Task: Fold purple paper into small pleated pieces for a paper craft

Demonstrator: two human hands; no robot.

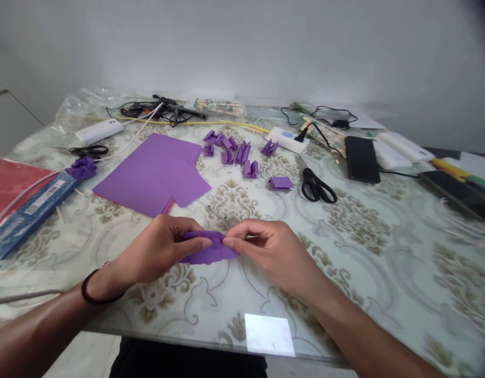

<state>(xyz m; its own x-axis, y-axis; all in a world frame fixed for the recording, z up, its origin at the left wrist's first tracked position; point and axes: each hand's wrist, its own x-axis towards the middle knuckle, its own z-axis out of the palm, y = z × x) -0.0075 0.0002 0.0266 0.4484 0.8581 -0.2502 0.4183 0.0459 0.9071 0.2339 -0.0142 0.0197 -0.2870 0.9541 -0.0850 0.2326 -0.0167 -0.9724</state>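
Between my two hands is a folded piece of purple paper (206, 255), held just above the table near its front. My left hand (163, 247) pinches its left part, thumb lying across the top. At the right end, my right hand (266, 244) grips the edge between thumb and fingertips. Beyond my hands lies a stack of purple paper sheets (147, 168), with a red edge showing beneath. Several small folded purple paper pieces (242, 152) sit grouped farther back, and a flatter folded piece (280, 183) lies a little nearer.
Black-handled scissors (317, 186) lie right of the folded pieces, near a white power strip (287, 139). Phones (361, 159) rest at the right. A crumpled purple paper piece (82, 167) touches a blue and red packet (33, 202) at left. Cables and a tripod (167, 109) lie along the back.
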